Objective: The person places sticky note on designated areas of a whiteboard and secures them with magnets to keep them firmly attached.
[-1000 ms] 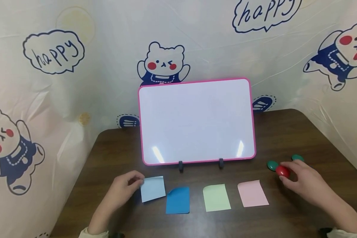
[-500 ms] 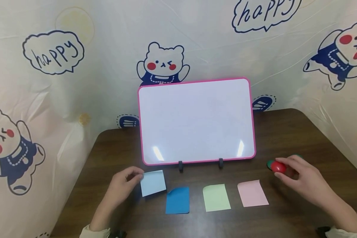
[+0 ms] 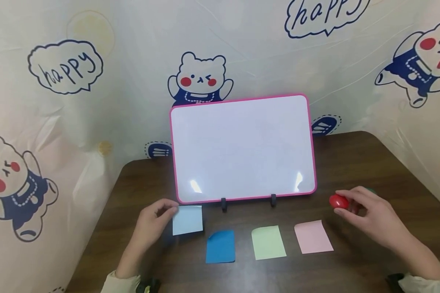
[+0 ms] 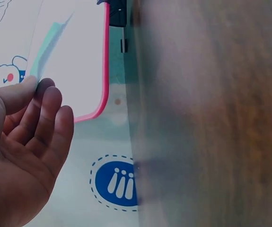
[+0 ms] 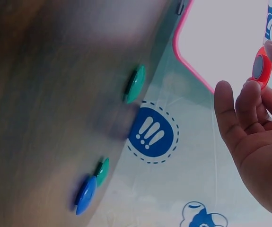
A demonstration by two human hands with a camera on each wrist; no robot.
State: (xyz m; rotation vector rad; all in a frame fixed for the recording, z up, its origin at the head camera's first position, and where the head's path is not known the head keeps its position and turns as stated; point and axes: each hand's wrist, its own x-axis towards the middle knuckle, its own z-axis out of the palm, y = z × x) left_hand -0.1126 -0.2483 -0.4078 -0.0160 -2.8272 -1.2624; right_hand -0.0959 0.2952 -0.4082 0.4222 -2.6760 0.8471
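Note:
My left hand pinches a light blue sticky note by its upper left corner, raised off the table. In the left wrist view the same note appears nearly edge-on between thumb and index finger. A round red magnet is held between the thumb and fingertips of my right hand; the right wrist view shows its grey disc on the underside. Flat on the table lie a blue sticky note, a pale green one and a pink one. Behind them stands a pink-framed whiteboard.
Two black stand feet hold up the whiteboard. Two green magnets and a blue magnet lie on the table's right side, mostly hidden by my right hand in the head view. A printed cloth hangs behind the brown table.
The light blue note has risen slightly toward the whiteboard with my left hand. My right hand has lifted the red magnet and moved it a little left and up.

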